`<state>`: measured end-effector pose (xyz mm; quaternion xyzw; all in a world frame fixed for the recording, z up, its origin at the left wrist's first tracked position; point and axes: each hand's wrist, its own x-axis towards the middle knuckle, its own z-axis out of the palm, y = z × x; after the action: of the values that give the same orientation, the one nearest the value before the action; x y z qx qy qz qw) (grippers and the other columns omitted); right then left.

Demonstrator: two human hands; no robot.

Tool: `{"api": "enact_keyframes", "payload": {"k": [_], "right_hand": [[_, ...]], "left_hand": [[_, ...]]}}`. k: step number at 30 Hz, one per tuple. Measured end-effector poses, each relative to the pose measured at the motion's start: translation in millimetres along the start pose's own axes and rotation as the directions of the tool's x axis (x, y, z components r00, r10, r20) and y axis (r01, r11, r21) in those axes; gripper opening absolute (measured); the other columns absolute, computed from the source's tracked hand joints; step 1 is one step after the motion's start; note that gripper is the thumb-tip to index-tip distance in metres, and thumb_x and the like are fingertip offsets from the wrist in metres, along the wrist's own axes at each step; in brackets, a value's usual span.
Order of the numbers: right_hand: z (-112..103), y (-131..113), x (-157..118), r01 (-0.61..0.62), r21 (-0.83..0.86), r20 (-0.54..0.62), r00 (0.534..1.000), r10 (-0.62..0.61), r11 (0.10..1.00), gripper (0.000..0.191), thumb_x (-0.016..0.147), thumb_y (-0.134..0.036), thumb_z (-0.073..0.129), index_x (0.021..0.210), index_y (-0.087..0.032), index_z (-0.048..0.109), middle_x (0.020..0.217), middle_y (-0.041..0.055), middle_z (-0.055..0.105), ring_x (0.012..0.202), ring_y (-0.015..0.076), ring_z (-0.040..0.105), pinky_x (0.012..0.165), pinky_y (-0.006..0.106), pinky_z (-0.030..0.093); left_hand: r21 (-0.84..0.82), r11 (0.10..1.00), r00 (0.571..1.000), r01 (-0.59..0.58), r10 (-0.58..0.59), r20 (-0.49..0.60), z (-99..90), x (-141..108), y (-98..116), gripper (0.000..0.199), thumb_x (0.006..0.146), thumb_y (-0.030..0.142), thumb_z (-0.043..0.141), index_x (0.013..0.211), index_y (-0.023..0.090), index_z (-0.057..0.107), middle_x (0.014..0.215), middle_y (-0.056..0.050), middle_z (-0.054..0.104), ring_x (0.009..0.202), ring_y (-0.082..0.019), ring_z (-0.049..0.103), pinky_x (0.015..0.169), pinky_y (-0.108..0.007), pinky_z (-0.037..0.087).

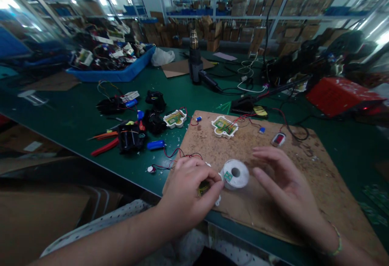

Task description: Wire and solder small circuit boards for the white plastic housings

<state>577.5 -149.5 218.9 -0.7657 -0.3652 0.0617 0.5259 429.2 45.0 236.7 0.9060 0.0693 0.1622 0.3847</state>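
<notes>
My left hand (pixel 193 183) is curled over a white plastic housing (pixel 218 199) with a circuit board inside, most of it hidden under the fingers; thumb and index fingertip are close together. Just beyond those tips a spool of solder wire (pixel 240 176) lies flat on the brown board (pixel 291 213). A small green circuit board (pixel 227 176) rests on the spool's left side. Held over the board to the right of the spool, my right hand (pixel 284 183) is open, fingers apart and nothing in it. Another white housing (pixel 225 127) with wired circuitry sits farther back.
Left of the board lie a blue battery cell (pixel 156 144), red-handled pliers (pixel 105 147), black parts (pixel 130 138) and a third housing (pixel 175 119). A heat gun (pixel 195 61) stands behind. At back left is a heaped blue tray (pixel 103 75); a red box (pixel 343 95) is right.
</notes>
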Motion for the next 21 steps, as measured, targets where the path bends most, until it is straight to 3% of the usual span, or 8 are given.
{"api": "enact_keyframes", "payload": {"k": [2,4,7,10,12,15,18,21], "right_hand": [[-12,3,18,-0.144,0.069,-0.108,0.983,0.151,0.987,0.029,0.083,-0.040,0.072,0.109,-0.027,0.067,0.114,0.0042,0.065,0.101,0.0187,0.063,0.092,0.035,0.052],[-26,8,43,-0.288,0.132,-0.201,0.929,0.311,0.948,0.035,0.080,-0.046,0.074,0.106,-0.024,0.069,0.107,0.0051,0.067,0.093,0.0182,0.064,0.081,0.032,0.055],[-50,23,92,-0.350,0.136,-0.312,0.873,0.375,0.927,0.039,0.085,-0.043,0.068,0.116,-0.021,0.065,0.103,0.0058,0.067,0.088,0.0174,0.064,0.070,0.029,0.054],[-66,43,140,-0.398,0.106,-0.437,0.805,0.402,0.911,0.035,0.092,-0.036,0.061,0.122,-0.016,0.059,0.107,0.0073,0.065,0.090,0.0167,0.063,0.075,0.032,0.055],[-68,55,166,-0.419,0.083,-0.425,0.806,0.413,0.904,0.034,0.094,-0.036,0.061,0.120,-0.015,0.060,0.114,0.0077,0.064,0.096,0.0185,0.064,0.082,0.038,0.056],[-56,68,192,-0.435,0.070,-0.306,0.847,0.434,0.898,0.034,0.094,-0.038,0.062,0.120,-0.016,0.061,0.119,0.0082,0.063,0.102,0.0203,0.064,0.087,0.041,0.057],[-38,76,205,-0.443,0.096,-0.227,0.862,0.453,0.891,0.036,0.094,-0.038,0.061,0.122,-0.016,0.060,0.121,0.0088,0.063,0.103,0.0205,0.065,0.087,0.042,0.057],[-30,80,211,-0.429,0.121,-0.267,0.854,0.445,0.895,0.035,0.094,-0.038,0.061,0.121,-0.016,0.060,0.119,0.0085,0.064,0.101,0.0201,0.065,0.086,0.041,0.057]], "left_hand": [[0.025,0.998,0.998,-0.059,0.059,0.005,0.1,-1,0,0.007,0.088,0.022,0.066,0.081,0.024,0.066,0.078,0.005,0.069,0.082,-0.018,0.062,0.086,-0.041,0.032],[0.053,0.993,0.994,-0.108,0.108,0.009,0.6,-3,1,0.006,0.088,0.021,0.064,0.083,0.024,0.065,0.079,0.005,0.069,0.081,-0.017,0.062,0.087,-0.041,0.031],[0.095,0.976,0.980,-0.196,0.197,0.002,3.4,-6,1,0.006,0.090,0.019,0.061,0.087,0.023,0.063,0.081,0.004,0.069,0.082,-0.017,0.062,0.088,-0.040,0.030],[0.135,0.943,0.951,-0.303,0.309,-0.022,7.3,-7,-1,0.006,0.092,0.017,0.059,0.091,0.022,0.062,0.084,0.003,0.070,0.083,-0.017,0.063,0.090,-0.040,0.030],[0.158,0.924,0.935,-0.347,0.355,-0.020,8.9,-6,-3,0.006,0.093,0.017,0.058,0.093,0.021,0.062,0.085,0.003,0.071,0.084,-0.017,0.064,0.091,-0.040,0.030],[0.178,0.919,0.932,-0.351,0.361,-0.028,8.4,-5,-4,0.007,0.092,0.016,0.058,0.094,0.022,0.062,0.086,0.004,0.071,0.084,-0.016,0.065,0.091,-0.039,0.031],[0.175,0.945,0.957,-0.276,0.287,-0.043,5.3,-5,-4,0.008,0.089,0.016,0.063,0.091,0.024,0.064,0.085,0.006,0.071,0.086,-0.016,0.065,0.090,-0.038,0.032],[0.139,0.970,0.978,-0.198,0.205,-0.035,1.7,-5,-2,0.007,0.088,0.018,0.066,0.087,0.025,0.066,0.083,0.006,0.071,0.088,-0.017,0.063,0.088,-0.038,0.034]]}}
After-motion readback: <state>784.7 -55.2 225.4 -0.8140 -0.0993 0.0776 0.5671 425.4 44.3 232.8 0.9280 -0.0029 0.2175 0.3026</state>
